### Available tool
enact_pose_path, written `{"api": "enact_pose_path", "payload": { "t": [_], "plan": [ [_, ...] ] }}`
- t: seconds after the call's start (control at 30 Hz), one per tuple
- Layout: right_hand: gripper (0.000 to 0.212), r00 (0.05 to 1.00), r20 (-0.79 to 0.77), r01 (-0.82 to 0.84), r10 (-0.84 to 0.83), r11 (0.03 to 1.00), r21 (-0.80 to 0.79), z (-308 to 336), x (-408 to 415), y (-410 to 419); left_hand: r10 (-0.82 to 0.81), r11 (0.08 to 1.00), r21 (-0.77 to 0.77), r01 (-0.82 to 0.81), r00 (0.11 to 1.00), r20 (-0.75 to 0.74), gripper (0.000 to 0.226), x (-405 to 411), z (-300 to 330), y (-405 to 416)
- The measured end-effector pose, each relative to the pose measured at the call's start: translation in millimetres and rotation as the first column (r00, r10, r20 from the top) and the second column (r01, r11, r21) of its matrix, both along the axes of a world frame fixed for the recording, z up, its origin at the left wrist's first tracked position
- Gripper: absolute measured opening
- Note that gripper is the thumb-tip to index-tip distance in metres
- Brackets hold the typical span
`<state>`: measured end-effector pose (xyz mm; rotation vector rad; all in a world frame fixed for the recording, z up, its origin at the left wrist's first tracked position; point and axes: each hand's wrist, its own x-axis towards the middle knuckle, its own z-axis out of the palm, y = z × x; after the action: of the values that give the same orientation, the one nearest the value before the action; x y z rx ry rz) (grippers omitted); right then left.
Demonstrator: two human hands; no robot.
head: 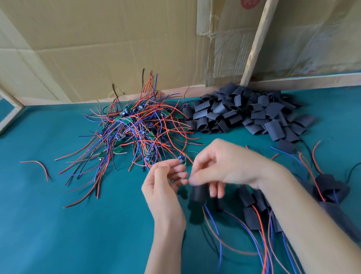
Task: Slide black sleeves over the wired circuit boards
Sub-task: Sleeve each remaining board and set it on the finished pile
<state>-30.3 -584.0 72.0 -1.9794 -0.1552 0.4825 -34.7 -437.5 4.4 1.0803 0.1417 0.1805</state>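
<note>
Head view looks down at a green desk [55, 235] with brown cardboard [109, 46] standing along its far side.

Far left on the desk lies one loose red wire [39, 166], all by itself. Right of it sits a big messy pile of wired circuit boards [133, 130], small green boards with red, blue and black wires sticking out every way. Just to the right of that pile, touching its wires, is a heap of black sleeves [246, 111], short dark tubes stacked against the far edge.

Near the middle, two bare hands meet above the desk. The left hand [165, 183] has its fingers curled in a grip on one small circuit board [182, 160], pinching it at the fingertips. The right hand [228, 168] has its grip pinched on the top of one black sleeve [199, 193], which hangs down just below the fingers. Blue and red wires [212, 224] trail out of the bottom of that sleeve toward the near edge. The board and the sleeve are close together, but the picture is blurry there, so I cannot tell if the board is partly inside.

On the near right, under the right arm, lie finished boards [255, 208] with sleeves on them and their wires spread out. More of these [330, 187] lie further right.
</note>
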Motion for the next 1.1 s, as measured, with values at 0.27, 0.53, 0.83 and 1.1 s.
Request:
{"api": "enact_pose_path", "payload": {
  "t": [0.27,0.53,0.83,1.1],
  "plan": [
    [0.015,0.997,0.024,-0.039,0.074,0.744,-0.667,-0.9,-1.1,16.3,0.027,0.917,0.399,-0.016,0.999,-0.021,0.020,-4.0,-7.7,-9.8],
    [0.030,0.999,0.029,0.002,0.038,0.566,-0.824,6.4,-5.1,-1.8,0.005,0.453,0.887,-0.093,0.995,0.101,0.045,-8.9,-9.5,-20.5],
    [0.015,0.951,0.275,0.271,-0.138,0.800,-0.536,-0.9,8.7,-26.3,-0.060,0.252,0.966,-0.061,0.995,0.078,0.039,-9.7,-13.4,-26.4],
    [0.012,0.922,0.086,0.367,-0.377,0.924,0.108,-24.3,14.3,7.3,-0.181,0.454,0.868,-0.204,0.932,0.314,0.044,-15.7,-9.0,-22.0]
  ]
}}
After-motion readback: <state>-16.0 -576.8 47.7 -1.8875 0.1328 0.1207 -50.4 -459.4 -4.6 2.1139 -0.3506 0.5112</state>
